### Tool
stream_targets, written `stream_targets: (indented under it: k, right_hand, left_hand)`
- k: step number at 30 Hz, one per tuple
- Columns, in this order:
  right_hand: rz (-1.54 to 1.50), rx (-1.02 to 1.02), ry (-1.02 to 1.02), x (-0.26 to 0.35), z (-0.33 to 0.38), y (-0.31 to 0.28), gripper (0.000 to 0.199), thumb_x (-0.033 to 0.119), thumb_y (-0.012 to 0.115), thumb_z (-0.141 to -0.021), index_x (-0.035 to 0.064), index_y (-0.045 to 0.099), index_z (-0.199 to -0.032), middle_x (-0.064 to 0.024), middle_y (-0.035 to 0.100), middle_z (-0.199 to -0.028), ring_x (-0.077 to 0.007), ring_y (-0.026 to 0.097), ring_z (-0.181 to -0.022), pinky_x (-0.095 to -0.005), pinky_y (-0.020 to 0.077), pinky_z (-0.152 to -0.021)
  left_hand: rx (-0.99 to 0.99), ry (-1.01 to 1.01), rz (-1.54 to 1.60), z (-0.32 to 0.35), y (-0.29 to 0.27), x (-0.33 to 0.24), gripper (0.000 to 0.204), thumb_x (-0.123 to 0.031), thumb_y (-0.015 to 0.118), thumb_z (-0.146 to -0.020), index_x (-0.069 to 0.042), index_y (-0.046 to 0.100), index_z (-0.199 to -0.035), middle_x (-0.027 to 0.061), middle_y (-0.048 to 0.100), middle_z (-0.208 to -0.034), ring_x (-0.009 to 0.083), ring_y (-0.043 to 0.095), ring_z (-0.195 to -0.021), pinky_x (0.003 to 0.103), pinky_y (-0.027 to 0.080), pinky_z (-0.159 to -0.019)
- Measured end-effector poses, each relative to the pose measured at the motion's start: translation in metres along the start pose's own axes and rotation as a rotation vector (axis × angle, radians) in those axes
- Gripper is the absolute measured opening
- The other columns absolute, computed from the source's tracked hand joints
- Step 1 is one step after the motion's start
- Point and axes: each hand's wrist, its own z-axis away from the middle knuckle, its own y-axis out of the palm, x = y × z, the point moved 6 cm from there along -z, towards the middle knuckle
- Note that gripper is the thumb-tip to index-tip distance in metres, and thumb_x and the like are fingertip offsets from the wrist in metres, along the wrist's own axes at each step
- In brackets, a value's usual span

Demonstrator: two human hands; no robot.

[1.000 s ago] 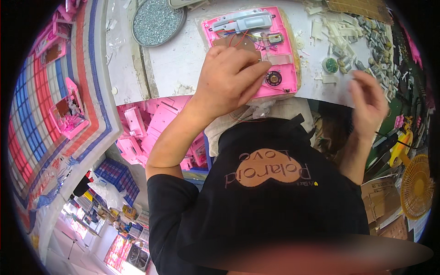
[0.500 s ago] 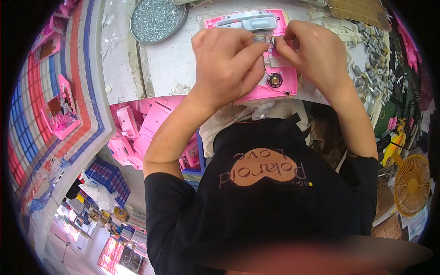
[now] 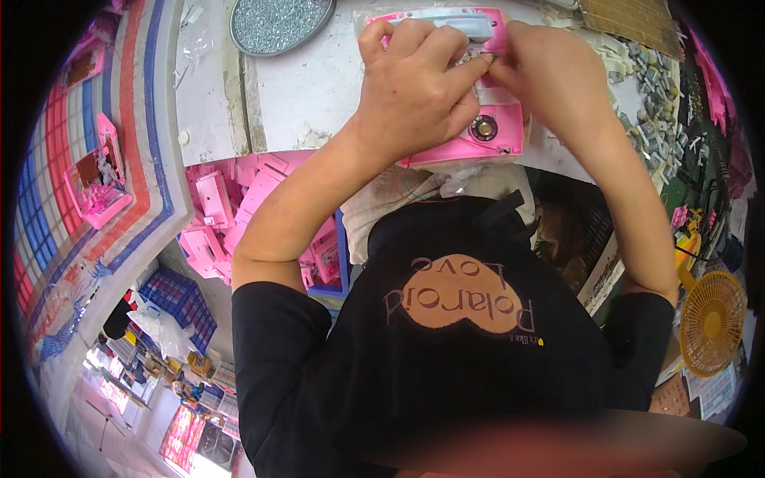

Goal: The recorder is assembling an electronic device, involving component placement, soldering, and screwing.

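A pink plastic housing (image 3: 454, 151) lies on the worktable, with a round black speaker (image 3: 483, 127) set in its near part and a pale blue-grey piece (image 3: 462, 26) across its far end. Over its middle, my left hand (image 3: 422, 84) is closed, its index finger reaching to the fingertips of my right hand (image 3: 550, 76). The right hand is pinched closed at the same spot. Whatever small part sits between the fingertips is hidden. My left hand covers much of the housing's left side.
A round tray of small metal screws (image 3: 281, 24) stands at the far left. Loose grey-white parts (image 3: 653, 103) are heaped on the right. Pink casings (image 3: 239, 215) fill a bin below the table edge. A yellow fan (image 3: 712, 323) stands at lower right.
Both hands have shifted slightly right over the housing, their fingertips still together. The right hand has turned, its fingers now bunched closer. The whole view has moved a little.
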Motion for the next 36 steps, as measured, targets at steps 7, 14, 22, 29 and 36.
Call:
stream_targets:
  k: [7, 14, 22, 29, 36]
  right_hand:
    - [0.101, -0.031, -0.086, 0.022, 0.017, -0.023, 0.015, 0.014, 0.069, -0.087, 0.0086, 0.070, -0.101, -0.0087, 0.072, -0.098, -0.0297, 0.068, -0.099, -0.0413, 0.0560, -0.078]
    - [-0.254, -0.264, -0.310, 0.033, 0.039, -0.009, 0.031, 0.010, 0.076, -0.079, 0.0129, 0.076, -0.110, -0.0087, 0.063, -0.134, -0.0383, 0.048, -0.130, -0.0498, 0.0394, -0.109]
    - [-0.249, -0.312, -0.202, 0.035, 0.046, 0.007, 0.028, 0.010, 0.075, -0.078, 0.0094, 0.075, -0.106, -0.0090, 0.063, -0.133, -0.0379, 0.048, -0.127, -0.0474, 0.0402, -0.107]
    - [-0.278, -0.403, -0.206, 0.032, 0.052, -0.001, 0.028, 0.007, 0.074, -0.074, 0.0084, 0.075, -0.102, -0.0077, 0.066, -0.124, -0.0362, 0.053, -0.118, -0.0445, 0.0446, -0.101]
    - [-0.307, -0.413, -0.199, 0.007, 0.071, -0.007, 0.029, 0.004, 0.072, -0.072, 0.0107, 0.075, -0.100, -0.0062, 0.069, -0.120, -0.0347, 0.054, -0.116, -0.0430, 0.0445, -0.098]
  left_hand:
    - [-0.143, -0.101, 0.124, 0.005, -0.019, 0.013, 0.017, -0.018, 0.070, -0.068, -0.020, 0.074, -0.084, -0.0039, 0.060, -0.094, 0.0196, 0.055, -0.093, 0.045, 0.031, -0.089]
    - [-0.106, -0.145, 0.139, 0.025, -0.026, 0.013, 0.020, -0.011, 0.069, -0.068, -0.018, 0.075, -0.086, -0.0002, 0.063, -0.097, 0.0215, 0.055, -0.091, 0.040, 0.034, -0.086]
    - [-0.119, -0.167, 0.126, 0.028, -0.023, 0.009, 0.019, -0.011, 0.073, -0.068, -0.018, 0.075, -0.085, -0.0001, 0.065, -0.099, 0.0211, 0.056, -0.091, 0.040, 0.034, -0.086]
    - [-0.108, -0.132, 0.140, 0.028, -0.020, 0.008, 0.025, -0.011, 0.073, -0.068, -0.020, 0.077, -0.090, -0.0012, 0.065, -0.101, 0.0211, 0.056, -0.092, 0.040, 0.034, -0.088]
    - [-0.014, -0.040, 0.168, 0.019, -0.013, -0.005, 0.021, -0.019, 0.073, -0.072, -0.021, 0.077, -0.093, -0.0030, 0.064, -0.103, 0.0188, 0.058, -0.098, 0.042, 0.033, -0.092]
